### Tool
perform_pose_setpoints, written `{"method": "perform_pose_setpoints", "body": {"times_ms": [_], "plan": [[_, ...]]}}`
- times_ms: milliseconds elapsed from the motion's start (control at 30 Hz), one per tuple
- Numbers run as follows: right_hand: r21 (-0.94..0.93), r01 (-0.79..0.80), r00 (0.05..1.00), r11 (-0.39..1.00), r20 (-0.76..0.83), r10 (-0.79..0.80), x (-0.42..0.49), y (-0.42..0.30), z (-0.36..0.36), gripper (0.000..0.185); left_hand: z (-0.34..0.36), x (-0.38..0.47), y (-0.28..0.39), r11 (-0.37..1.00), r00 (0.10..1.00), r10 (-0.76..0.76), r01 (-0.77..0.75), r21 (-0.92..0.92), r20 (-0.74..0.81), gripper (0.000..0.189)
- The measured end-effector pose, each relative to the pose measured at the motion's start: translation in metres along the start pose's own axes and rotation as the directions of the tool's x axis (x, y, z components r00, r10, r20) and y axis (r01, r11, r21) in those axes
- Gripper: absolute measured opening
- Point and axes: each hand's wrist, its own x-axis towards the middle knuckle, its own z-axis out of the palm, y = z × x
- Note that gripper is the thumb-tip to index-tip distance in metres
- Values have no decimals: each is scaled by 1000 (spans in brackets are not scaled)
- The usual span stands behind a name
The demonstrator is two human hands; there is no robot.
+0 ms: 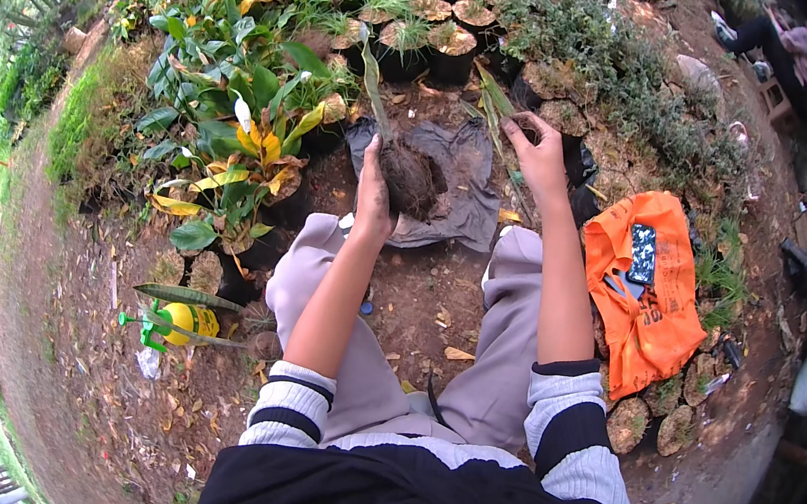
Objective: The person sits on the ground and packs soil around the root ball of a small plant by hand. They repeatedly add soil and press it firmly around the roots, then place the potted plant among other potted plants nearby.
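My left hand holds the root ball of a snake plant, whose long upright leaf rises from the matted roots. Beneath it a dark plastic sheet with soil on it lies on the ground. At the right, the thumb and fingers of my right hand meet at a second snake plant leaf, mottled green with yellow edges; its lower end reaches down past the sheet's right side. Whether the fingertips pinch that leaf or only touch it is hard to tell.
Potted peace lilies stand at left, black-bagged seedlings ahead. A yellow spray bottle lies at lower left beside another snake plant leaf. An orange bag with a phone on it rests at right. A person sits farther off.
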Motion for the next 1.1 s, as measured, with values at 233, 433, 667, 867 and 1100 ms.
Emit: {"method": "perform_pose_setpoints", "body": {"times_ms": [233,433,667,867,1100], "plan": [[-276,254,967,927,88,-238,-19,-5,12,20,-4,6,-6,991,996,55,-62,118,66,37],[-183,239,958,954,204,-201,-28,-18,28,27,-5,6,-15,961,990,128,-139,237,62,39],[-164,294,941,942,223,-255,-33,-6,42,30,7,1,-18,894,967,237,-254,368,92,35],[121,89,991,989,-113,-76,-25,-39,22,14,-12,8,-18,914,967,249,-221,340,-43,33],[-104,158,983,982,-78,-167,-22,-21,0,14,-16,15,-16,936,967,246,-219,275,-66,35]]}}
